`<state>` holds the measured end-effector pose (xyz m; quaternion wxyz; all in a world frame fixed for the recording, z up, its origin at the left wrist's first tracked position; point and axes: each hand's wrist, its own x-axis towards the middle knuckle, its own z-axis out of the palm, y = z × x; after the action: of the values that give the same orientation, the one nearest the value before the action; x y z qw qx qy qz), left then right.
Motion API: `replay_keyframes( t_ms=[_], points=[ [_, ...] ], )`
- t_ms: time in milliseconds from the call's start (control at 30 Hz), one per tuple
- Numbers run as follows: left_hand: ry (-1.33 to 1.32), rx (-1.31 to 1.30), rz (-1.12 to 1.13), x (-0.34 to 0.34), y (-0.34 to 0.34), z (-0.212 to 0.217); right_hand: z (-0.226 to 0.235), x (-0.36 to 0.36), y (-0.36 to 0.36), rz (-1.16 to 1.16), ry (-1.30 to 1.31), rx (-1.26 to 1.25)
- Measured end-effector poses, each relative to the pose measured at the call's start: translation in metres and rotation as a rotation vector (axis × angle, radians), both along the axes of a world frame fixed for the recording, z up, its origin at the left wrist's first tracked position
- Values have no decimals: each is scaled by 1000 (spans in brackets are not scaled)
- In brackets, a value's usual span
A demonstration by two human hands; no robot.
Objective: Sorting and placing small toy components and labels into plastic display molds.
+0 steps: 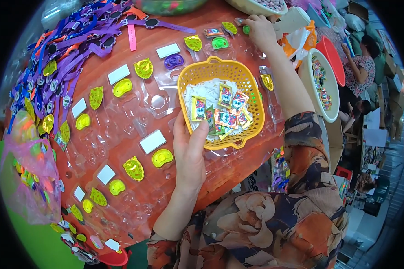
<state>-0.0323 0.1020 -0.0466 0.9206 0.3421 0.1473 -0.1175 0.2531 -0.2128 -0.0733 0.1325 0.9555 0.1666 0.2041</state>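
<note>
My left hand (189, 145) rests at the near rim of a yellow plastic basket (197, 74), its fingers reaching in and pinching a small printed packet (198, 109). Several more colourful packets (231, 114) lie in the basket on white paper. My right hand (260, 29) stretches to the far side of the red table (139, 51) and presses a small green piece (246, 29) into a clear blister tray (134, 121). The trays hold yellow-green toy pieces (162, 157), gold foil stickers (133, 168) and white cards (152, 141).
A heap of purple and orange toy watch straps (63, 54) covers the table's left side. A pink plastic bag (29, 179) of small toys sits at the left edge. White bowls (321, 85) and a red lid (332, 58) stand right, where another person (366, 62) sits.
</note>
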Motion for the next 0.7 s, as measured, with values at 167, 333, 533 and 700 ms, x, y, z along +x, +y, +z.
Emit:
replay_keyframes(
  t_ms=[167,333,533,700],
  points=[
    [-13,-28,2,0,-3,0,35,-44,24,143,57,625],
    [-80,4,83,4,-1,-2,113,-177,108,298,598,1066],
    [-156,-44,87,4,-2,3,105,-221,149,283,445,658],
    [-189,-47,83,-2,2,17,111,-227,156,222,171,291]
  ],
)
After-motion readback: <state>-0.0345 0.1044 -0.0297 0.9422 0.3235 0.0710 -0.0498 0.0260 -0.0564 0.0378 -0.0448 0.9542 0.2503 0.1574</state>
